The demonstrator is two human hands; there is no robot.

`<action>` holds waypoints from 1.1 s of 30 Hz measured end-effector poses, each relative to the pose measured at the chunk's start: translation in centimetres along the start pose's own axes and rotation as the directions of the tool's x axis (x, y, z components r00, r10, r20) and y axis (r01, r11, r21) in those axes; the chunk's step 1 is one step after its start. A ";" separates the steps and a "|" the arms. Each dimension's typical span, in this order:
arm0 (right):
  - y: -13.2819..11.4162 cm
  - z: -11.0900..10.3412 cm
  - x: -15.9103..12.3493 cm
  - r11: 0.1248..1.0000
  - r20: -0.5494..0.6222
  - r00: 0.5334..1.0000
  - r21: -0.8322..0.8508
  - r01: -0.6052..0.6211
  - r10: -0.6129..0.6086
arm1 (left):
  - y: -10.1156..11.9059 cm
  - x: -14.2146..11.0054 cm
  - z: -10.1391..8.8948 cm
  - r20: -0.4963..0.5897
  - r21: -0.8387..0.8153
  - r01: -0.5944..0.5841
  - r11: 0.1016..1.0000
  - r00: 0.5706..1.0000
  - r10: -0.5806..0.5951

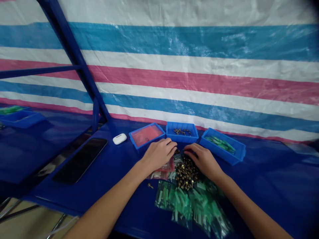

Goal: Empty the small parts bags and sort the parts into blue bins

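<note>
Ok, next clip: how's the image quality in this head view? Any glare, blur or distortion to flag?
Head view: lighting is soft and even, with no hard shadows. Glare streaks the striped tarp and the green bags. Wide-angle distortion leans the blue frame and stretches the forearms toward the bottom edge. The top right corner falls dark. The brass screws look slightly soft.

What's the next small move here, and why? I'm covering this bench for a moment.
Probably the right hand should pick a few screws from the pile of brass screws and drop them into the middle blue bin: its fingers are at the pile's edge, and that bin holds similar brass screws.
</note>
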State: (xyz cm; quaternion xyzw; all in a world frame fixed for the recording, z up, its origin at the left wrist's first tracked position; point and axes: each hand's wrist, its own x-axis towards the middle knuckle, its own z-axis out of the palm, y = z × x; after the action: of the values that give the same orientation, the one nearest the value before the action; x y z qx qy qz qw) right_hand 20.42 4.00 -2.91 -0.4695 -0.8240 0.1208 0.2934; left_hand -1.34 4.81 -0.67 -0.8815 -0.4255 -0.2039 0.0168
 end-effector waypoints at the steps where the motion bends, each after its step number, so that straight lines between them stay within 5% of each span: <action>1: -0.3 -0.1 -0.1 0.999 -0.027 0.999 0.041 0.024 -0.023 | 0.1 0.0 0.0 0.001 -0.042 0.002 0.999 1.000 -0.002; 11: -2.1 0.0 -0.9 0.985 -0.174 0.977 0.099 0.138 -0.120 | 1.6 -0.1 0.4 0.064 -0.227 -0.002 0.974 0.998 0.017; 19: -1.4 0.1 -0.7 0.987 -0.105 0.986 0.079 0.139 -0.130 | 1.2 0.0 1.0 0.036 -0.311 0.017 0.950 0.999 -0.006; 33: -1.1 -0.4 -0.9 0.890 0.101 0.953 -0.340 0.302 -0.285 | 0.8 0.0 1.5 -0.027 -0.187 -0.060 0.981 0.998 0.056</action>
State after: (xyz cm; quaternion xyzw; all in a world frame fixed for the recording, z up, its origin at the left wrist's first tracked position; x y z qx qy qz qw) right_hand 20.19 2.59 -2.43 -0.3814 -0.9004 -0.0630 0.1997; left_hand -0.25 4.60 -1.96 -0.8889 -0.3784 -0.2520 -0.0559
